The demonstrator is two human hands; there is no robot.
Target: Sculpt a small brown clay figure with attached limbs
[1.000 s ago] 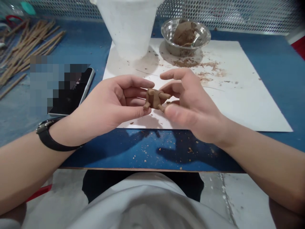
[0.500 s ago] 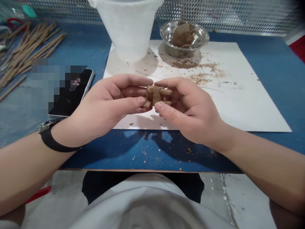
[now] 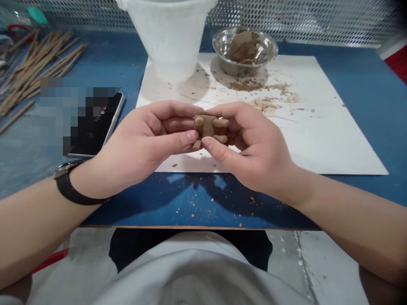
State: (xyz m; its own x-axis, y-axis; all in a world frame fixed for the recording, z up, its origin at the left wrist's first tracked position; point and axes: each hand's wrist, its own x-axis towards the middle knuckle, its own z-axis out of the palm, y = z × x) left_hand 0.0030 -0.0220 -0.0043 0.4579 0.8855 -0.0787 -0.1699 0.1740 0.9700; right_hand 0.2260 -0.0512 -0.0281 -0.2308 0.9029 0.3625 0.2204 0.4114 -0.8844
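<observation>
Between my hands, above the near part of a white board [image 3: 333,144], is a small brown clay figure [image 3: 208,126] with a blocky body and stubby limbs. My left hand [image 3: 159,131] grips its left side, thumb in front and fingers curled behind. From the other side my right hand [image 3: 251,140] holds it, its thumb pressed near the lower middle of the body and its fingers behind. The fingertips of both hands nearly meet along the top edge. The back of the figure is hidden by my fingers.
A white bucket [image 3: 171,42] and a steel bowl [image 3: 229,63] holding a clay lump [image 3: 244,45] stand at the back. Brown crumbs lie on board and blue table [image 3: 127,212]. At left are a phone [image 3: 95,131] and thin brown sticks [image 3: 41,63].
My right thumb has shifted slightly left on the clay figure, and the figure has turned a little, so its lower right limb shows more. Both hands keep their hold.
</observation>
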